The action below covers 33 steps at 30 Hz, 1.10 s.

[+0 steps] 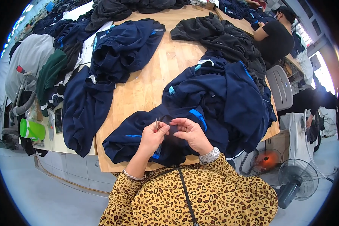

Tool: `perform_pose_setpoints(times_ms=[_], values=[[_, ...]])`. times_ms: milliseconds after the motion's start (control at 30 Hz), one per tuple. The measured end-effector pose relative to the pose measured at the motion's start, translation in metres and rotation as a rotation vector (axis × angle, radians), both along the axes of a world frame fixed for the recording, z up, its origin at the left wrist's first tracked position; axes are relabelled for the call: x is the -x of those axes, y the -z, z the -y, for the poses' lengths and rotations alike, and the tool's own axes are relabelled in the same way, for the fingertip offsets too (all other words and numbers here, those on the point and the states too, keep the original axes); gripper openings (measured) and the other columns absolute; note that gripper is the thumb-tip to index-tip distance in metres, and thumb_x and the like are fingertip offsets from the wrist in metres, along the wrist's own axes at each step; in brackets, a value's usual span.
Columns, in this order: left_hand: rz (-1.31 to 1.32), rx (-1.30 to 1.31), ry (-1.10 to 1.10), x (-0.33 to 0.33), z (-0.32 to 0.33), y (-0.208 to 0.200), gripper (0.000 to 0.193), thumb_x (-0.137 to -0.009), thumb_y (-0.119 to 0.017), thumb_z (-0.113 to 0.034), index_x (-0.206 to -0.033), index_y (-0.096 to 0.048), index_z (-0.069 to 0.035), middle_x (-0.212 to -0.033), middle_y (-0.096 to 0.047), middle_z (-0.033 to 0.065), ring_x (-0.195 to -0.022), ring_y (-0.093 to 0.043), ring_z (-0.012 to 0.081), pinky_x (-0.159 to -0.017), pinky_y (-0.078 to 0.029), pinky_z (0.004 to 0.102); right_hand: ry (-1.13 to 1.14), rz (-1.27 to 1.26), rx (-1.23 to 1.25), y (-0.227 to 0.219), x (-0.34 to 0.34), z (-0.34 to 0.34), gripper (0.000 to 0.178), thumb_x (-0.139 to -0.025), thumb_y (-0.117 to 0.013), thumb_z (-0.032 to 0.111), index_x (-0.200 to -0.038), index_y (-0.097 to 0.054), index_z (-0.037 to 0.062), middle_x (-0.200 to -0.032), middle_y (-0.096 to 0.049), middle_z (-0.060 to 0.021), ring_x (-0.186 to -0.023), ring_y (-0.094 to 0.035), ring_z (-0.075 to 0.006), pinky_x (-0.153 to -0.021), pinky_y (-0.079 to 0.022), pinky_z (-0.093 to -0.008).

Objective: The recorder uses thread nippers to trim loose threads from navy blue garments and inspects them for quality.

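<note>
Two hands meet over navy cloth

From the head view, I see the left hand [153, 134] closed around what look like small metal snips [157, 123], points up, seemingly to keep them off the fabric. The right hand [192, 135] curls thumb and fingers close together; whether its grip pinches dark cloth, I cannot tell. The navy garment [126, 126] lies beneath them at the near edge of the surface [147, 84], probably for easy reach.

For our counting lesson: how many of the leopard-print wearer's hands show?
2: the left hand, holding a small metal tool, and the right hand beside it, both over navy cloth.
</note>
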<state>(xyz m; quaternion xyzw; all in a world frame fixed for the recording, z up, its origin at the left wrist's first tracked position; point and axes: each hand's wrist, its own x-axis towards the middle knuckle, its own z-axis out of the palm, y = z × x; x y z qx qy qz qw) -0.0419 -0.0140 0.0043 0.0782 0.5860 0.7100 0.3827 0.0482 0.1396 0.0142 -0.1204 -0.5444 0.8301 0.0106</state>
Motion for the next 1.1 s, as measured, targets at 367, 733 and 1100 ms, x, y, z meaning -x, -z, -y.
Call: perform_pose_setpoints(times_ms=[367,733,1100], values=[[-0.166,0.011,0.085,0.004,-0.002,-0.016,0.01,-0.089,-0.062,-0.012,-0.087,-0.06,-0.003,-0.07,-0.057,-0.0028,-0.053,-0.041,0.0011,-0.046,-0.032,0.0168,0.061,-0.057,-0.316,0.003,0.003,0.003,0.016,-0.084,-0.063,0.002,-0.099,-0.065,-0.0027,-0.098,-0.065,-0.0042,-0.086,-0.06,-0.0089,-0.079,-0.047,-0.0212],[-0.434,0.192,0.391,0.013,0.027,-0.03,0.036,-0.084,-0.066,-0.007,-0.116,-0.051,0.003,-0.082,-0.051,-0.0019,-0.073,-0.045,0.0046,-0.064,-0.04,0.0201,0.076,0.101,-0.092,0.003,0.004,-0.002,0.011,-0.091,-0.058,0.013,-0.093,-0.063,0.0033,-0.087,-0.066,0.0021,-0.067,-0.048,0.0008,-0.058,-0.037,-0.0147],[-0.537,0.384,0.569,0.019,0.02,-0.038,0.033,-0.082,-0.069,-0.016,-0.098,-0.045,-0.001,-0.071,-0.061,0.0125,-0.062,-0.057,0.018,-0.058,-0.044,0.0303,-0.047,0.163,-0.116,0.0,0.003,-0.003,0.012,-0.092,-0.058,0.014,-0.091,-0.063,0.0033,-0.078,-0.059,0.0058,-0.065,-0.045,0.0008,-0.056,-0.034,-0.0152]])
